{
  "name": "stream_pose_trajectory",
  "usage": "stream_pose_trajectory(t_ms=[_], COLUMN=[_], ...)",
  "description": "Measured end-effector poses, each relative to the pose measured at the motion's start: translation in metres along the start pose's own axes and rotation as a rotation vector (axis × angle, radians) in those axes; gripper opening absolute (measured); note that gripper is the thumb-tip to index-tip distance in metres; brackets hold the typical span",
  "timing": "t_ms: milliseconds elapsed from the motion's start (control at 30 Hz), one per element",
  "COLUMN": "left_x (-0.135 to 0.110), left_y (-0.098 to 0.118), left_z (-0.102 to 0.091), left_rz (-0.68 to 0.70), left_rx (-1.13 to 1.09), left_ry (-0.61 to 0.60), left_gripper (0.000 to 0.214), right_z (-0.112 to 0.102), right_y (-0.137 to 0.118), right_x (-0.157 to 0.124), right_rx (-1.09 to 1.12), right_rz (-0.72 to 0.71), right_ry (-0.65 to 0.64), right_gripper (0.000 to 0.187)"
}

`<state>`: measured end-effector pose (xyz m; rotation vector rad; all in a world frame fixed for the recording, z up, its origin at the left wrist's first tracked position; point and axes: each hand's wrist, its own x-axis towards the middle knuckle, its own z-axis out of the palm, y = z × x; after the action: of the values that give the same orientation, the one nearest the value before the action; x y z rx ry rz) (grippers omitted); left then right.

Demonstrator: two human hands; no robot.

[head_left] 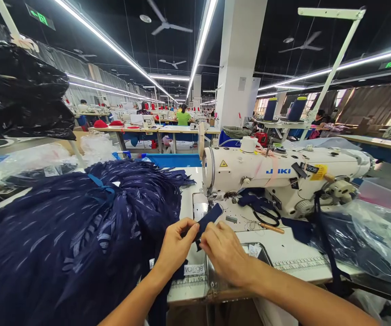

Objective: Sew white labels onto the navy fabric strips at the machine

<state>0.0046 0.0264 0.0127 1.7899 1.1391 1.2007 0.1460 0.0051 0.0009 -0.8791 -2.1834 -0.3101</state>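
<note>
A narrow navy fabric strip (210, 218) is pinched between my two hands in front of the sewing machine. My left hand (179, 240) grips its left side between thumb and fingers. On the other side, my right hand (223, 249) has its fingers closed on the strip's lower part, hiding some of it. The strip's upper end points toward the needle area of the white sewing machine (236, 170). To the left lies a large bundle of navy garments (80, 226), tied with a blue band (101, 184). Below my hands sits a white "valege" label (194, 270).
Black-handled scissors (266, 218) and a wooden-handled tool (272, 227) lie under the machine arm. A measuring tape (297, 265) runs along the table's front. Plastic-wrapped navy fabric (348, 240) is at right. A black plastic bag (22, 90) hangs upper left. People work farther back.
</note>
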Motion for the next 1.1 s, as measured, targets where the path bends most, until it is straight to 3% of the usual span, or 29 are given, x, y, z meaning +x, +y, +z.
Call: stream_pose_trajectory(t_ms=[67,100,167,233,300,367,400,467,567,667,933,1100], left_x=[0.001,0.001,0.002,0.002,0.002,0.004,0.004,0.007,0.011,0.016,0.024,0.025], left_y=[-0.003,-0.004,-0.007,-0.01,-0.014,-0.017,-0.018,-0.018,-0.013,-0.005,0.009,0.012], left_z=[-0.002,-0.003,-0.005,-0.008,-0.011,-0.014,-0.015,-0.018,-0.022,-0.025,-0.018,-0.016], left_rz=[0.078,0.159,0.427,0.801,1.127,1.241,1.201,0.98,0.593,0.354,0.085,0.042], left_rx=[0.072,0.126,0.282,0.483,0.65,0.729,0.734,0.715,0.649,0.574,0.512,0.354], left_ry=[0.028,0.049,0.093,0.12,0.094,0.035,-0.004,-0.121,-0.347,-0.492,-0.562,-0.591], left_gripper=[0.023,0.022,0.015,0.014,0.019,0.02,0.019,0.03,0.047,0.035,0.017,0.009], right_z=[-0.007,-0.011,-0.019,-0.025,-0.03,-0.035,-0.037,-0.04,-0.041,-0.039,-0.038,-0.039], right_y=[-0.001,0.0,0.007,0.016,0.024,0.029,0.031,0.034,0.039,0.046,0.05,0.05], right_x=[-0.004,-0.005,-0.005,-0.004,-0.003,-0.005,-0.006,-0.01,-0.015,-0.018,-0.016,-0.015], right_rx=[0.252,0.424,0.826,1.204,1.417,1.427,1.38,1.242,1.071,0.994,0.986,0.944], right_rz=[0.091,0.23,0.618,0.946,1.091,1.103,1.079,0.999,0.886,0.837,0.772,0.748], right_ry=[-0.061,-0.099,-0.176,-0.253,-0.32,-0.367,-0.379,-0.399,-0.46,-0.515,-0.513,-0.494], right_gripper=[0.033,0.035,0.045,0.06,0.061,0.042,0.031,0.017,0.014,0.016,0.02,0.02])
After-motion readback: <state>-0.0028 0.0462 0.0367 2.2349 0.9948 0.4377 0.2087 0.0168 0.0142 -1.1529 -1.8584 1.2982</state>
